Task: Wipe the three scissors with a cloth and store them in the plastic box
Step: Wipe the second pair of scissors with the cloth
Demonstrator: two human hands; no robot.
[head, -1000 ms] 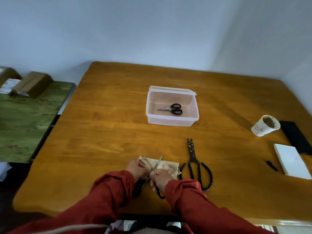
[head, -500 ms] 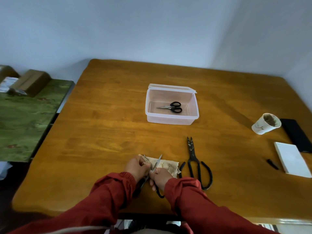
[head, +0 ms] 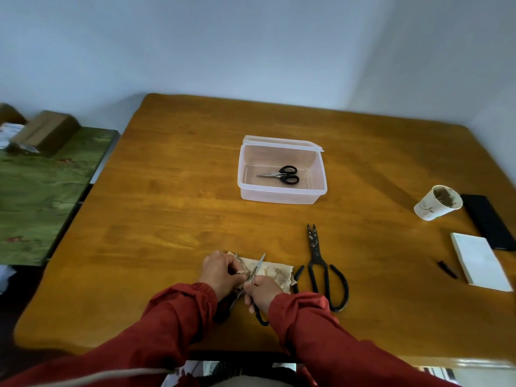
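A clear plastic box (head: 282, 194) stands open mid-table with small black-handled scissors (head: 282, 174) lying inside. Near the front edge a stained beige cloth (head: 275, 272) lies on the wood. My right hand (head: 262, 291) grips the black handle of a second pair of scissors (head: 258, 268), its blades spread and pointing away from me. My left hand (head: 222, 273) pinches a fold of the cloth around one blade. Large black iron scissors (head: 318, 263) lie just right of the cloth, tips pointing away.
On the wooden table (head: 173, 208), a white paper cup (head: 437, 202) lies tipped at the right, beside a black phone (head: 487, 220), a white notepad (head: 479, 261) and a small black pen cap (head: 446, 269). A green-covered surface (head: 42, 196) with cardboard boxes (head: 46, 132) stands off the left edge.
My hands stay at the cloth; the left hand has shifted slightly along the blade. The view has tilted a little.
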